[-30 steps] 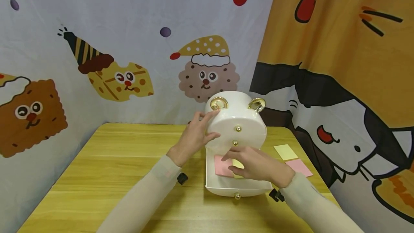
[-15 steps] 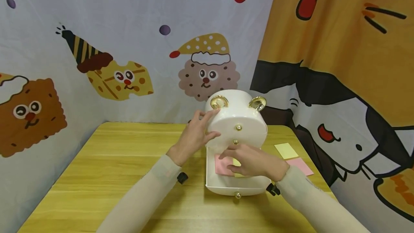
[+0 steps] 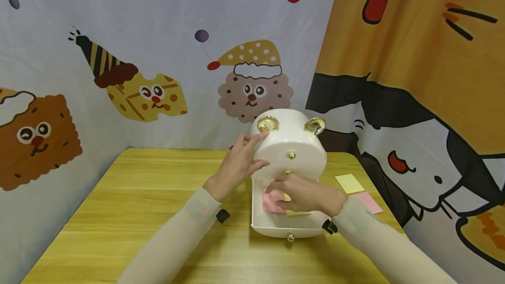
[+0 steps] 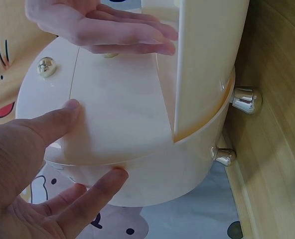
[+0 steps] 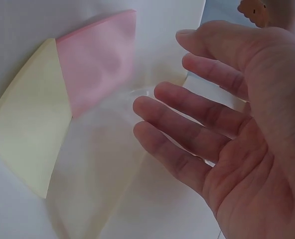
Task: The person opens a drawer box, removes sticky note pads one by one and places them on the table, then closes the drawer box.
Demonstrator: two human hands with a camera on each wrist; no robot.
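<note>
A white round drawer box [image 3: 287,122] with gold ears and knobs stands on the table. Its lower drawer [image 3: 270,231] is pulled out. My left hand [image 3: 235,164] rests against the box's left side, thumb on the front face and other fingers along the side. Over the drawer hovers my right hand [image 3: 304,194], fingers loosely bent and palm bare in the right wrist view. Inside the drawer lie a pink sticky-note pad [image 5: 98,59] and a yellow sticky-note pad [image 5: 33,117], side by side. The right hand partly covers the yellow one in the head view.
On the wooden table [image 3: 158,231], right of the box, lie a yellow sticky note [image 3: 349,183] and a pink sticky note [image 3: 368,202]. A cartoon-printed cloth [image 3: 158,21] hangs close behind the table and along its right side.
My right hand has shifted slightly left and up over the drawer, its wrist drawing inward. The left hand keeps its place on the box, and the sticky-note pads stay put.
</note>
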